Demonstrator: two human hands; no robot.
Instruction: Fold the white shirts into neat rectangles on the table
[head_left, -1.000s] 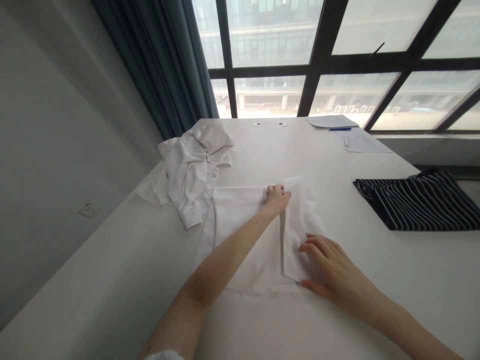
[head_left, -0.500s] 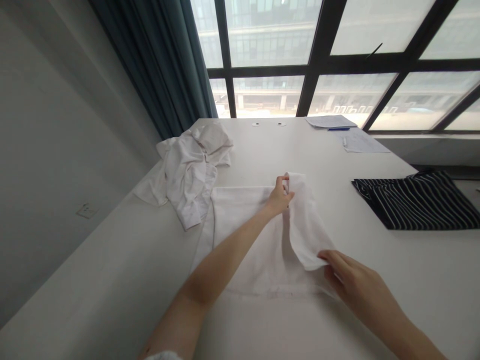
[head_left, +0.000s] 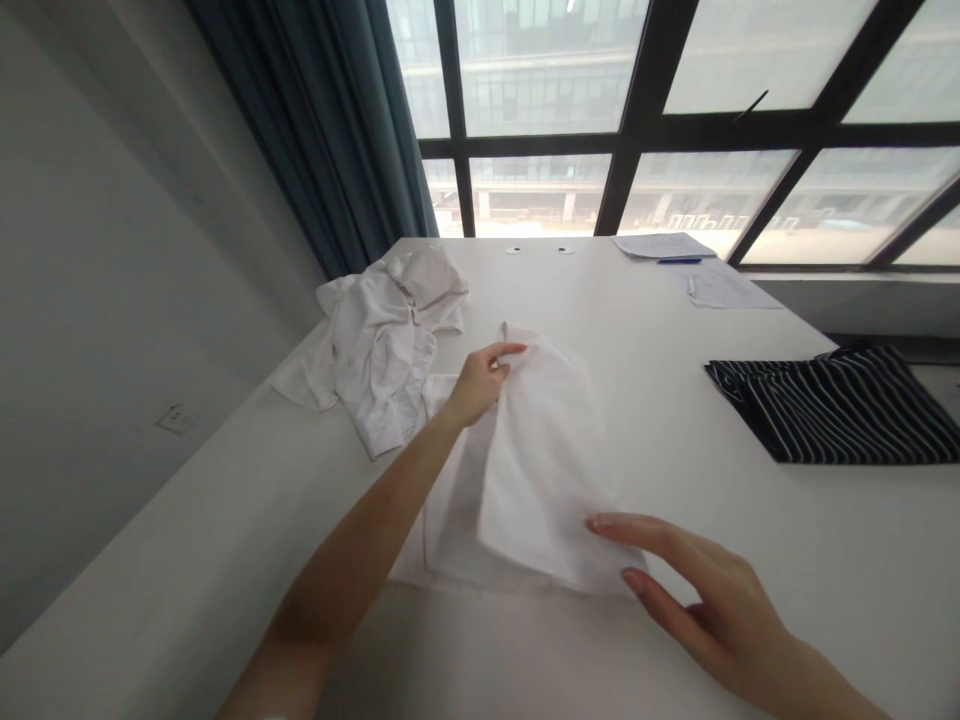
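One white flap point(head_left: 541, 460) now farther left

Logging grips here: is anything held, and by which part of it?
The left hand pinches the folded white cloth near its raised far-left corner. The right hand, thumb and forefinger apart, is by its near-right corner, with no clear hold.

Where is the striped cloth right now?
In the head view, the black striped cloth lies at the right, on the white table, nearer than the papers.
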